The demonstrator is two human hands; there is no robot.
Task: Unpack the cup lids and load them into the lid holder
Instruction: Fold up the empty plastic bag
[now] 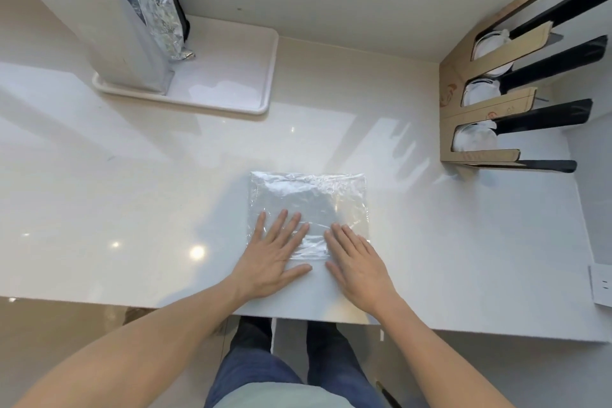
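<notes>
A flat, clear plastic bag [308, 195] lies on the white counter near its front edge, folded into a rough square. My left hand [276, 252] rests palm down on the bag's near left part, fingers spread. My right hand [357, 258] lies palm down on its near right part, fingers together. Neither hand grips anything. At the right stands the cardboard lid holder [463, 116] with three slots. White and clear cup lids [477, 139] sit in the slots, seen edge-on from above.
A white tray [231, 89] sits at the back left. On it stand tall silver foil bags [132, 20]. A white wall socket [601, 288] is at the far right edge. The counter's front edge runs just behind my wrists.
</notes>
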